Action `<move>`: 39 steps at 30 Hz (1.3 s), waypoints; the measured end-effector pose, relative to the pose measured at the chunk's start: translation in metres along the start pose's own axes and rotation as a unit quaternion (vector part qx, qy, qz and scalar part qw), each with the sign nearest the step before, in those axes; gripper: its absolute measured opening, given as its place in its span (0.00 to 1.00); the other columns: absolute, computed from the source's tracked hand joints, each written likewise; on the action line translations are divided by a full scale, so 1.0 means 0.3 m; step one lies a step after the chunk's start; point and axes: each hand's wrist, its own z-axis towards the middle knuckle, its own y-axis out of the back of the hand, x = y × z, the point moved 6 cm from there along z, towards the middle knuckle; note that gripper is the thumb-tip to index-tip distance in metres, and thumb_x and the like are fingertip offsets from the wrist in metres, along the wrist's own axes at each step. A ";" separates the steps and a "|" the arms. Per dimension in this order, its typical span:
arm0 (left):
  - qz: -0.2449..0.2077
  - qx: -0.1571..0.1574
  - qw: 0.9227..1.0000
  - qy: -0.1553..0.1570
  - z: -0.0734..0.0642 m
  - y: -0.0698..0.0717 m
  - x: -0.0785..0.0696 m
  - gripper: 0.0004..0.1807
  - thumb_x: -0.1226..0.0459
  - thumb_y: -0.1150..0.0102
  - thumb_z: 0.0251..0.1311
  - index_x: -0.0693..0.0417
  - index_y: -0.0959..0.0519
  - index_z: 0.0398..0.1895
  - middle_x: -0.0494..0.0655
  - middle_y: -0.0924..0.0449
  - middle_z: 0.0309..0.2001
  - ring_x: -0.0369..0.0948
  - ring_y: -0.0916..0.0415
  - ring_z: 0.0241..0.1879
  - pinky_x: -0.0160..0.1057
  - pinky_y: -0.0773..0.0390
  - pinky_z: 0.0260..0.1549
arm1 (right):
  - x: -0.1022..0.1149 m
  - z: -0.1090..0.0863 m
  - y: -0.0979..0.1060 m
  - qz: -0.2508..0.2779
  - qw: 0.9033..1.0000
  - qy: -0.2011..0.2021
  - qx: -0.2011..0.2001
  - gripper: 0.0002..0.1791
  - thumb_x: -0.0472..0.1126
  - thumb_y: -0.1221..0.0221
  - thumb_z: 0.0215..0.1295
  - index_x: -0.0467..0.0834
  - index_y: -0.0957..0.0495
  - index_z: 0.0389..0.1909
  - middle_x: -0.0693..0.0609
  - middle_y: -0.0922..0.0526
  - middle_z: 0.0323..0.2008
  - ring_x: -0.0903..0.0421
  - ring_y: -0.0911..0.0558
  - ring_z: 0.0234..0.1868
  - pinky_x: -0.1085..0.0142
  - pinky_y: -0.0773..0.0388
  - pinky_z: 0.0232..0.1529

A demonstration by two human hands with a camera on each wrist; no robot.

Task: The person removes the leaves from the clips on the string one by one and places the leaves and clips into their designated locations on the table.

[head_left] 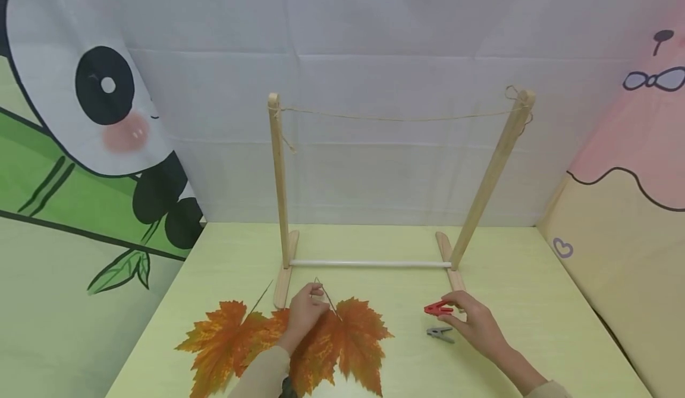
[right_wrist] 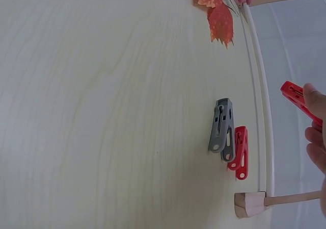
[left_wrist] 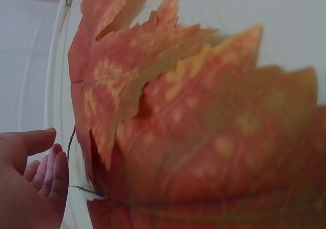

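Note:
Orange-red maple leaves with thin stems lie on the table, one leaf [head_left: 222, 341] at the left and another leaf [head_left: 357, 335] nearer the middle. Over them is my left hand [head_left: 306, 313], its fingers loosely bent beside a leaf stem [head_left: 327, 298]; the left wrist view shows a gap between thumb and fingers. My right hand [head_left: 478, 326] pinches a red clothespin [right_wrist: 296, 97] between thumb and fingers, above the table. Below it lie a grey clothespin [head_left: 440, 334] and, in the right wrist view, a second red clothespin [right_wrist: 241, 152] right beside the grey one.
Behind the hands stands a wooden frame with a left post [head_left: 279, 178], a right post [head_left: 492, 178] and a white bottom rod [head_left: 369, 263]. A thin string [head_left: 396, 119] runs between the post tops. Printed cloth walls [head_left: 374, 184] enclose the table [head_left: 535, 303].

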 end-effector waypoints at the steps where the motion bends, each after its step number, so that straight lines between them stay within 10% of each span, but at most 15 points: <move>1: 0.000 0.004 1.000 0.001 0.001 0.006 0.000 0.23 0.75 0.37 0.42 0.70 0.27 0.46 0.59 0.22 0.36 0.46 0.20 0.27 0.37 0.22 0.24 | -0.004 -0.003 -0.005 0.003 1.000 -0.002 0.000 0.23 0.34 0.28 0.33 0.40 0.23 0.36 0.56 0.21 0.31 0.56 0.22 0.29 0.62 0.23 0.27; 25: -0.017 0.021 0.999 -0.033 -0.075 0.104 -0.038 0.21 0.74 0.36 0.46 0.62 0.26 0.47 0.56 0.22 0.35 0.40 0.24 0.28 0.32 0.24 0.26 | -0.056 -0.041 -0.162 0.060 0.995 -0.082 0.022 0.20 0.30 0.30 0.37 0.37 0.23 0.36 0.51 0.19 0.33 0.55 0.18 0.34 0.66 0.22 0.34; 39: -0.016 0.012 0.999 -0.039 -0.085 0.153 -0.028 0.20 0.74 0.35 0.45 0.61 0.24 0.45 0.54 0.22 0.34 0.37 0.25 0.27 0.32 0.24 0.29 | -0.079 -0.077 -0.225 -0.017 0.988 -0.138 0.065 0.17 0.37 0.29 0.38 0.44 0.22 0.33 0.60 0.23 0.26 0.68 0.32 0.23 0.72 0.32 0.23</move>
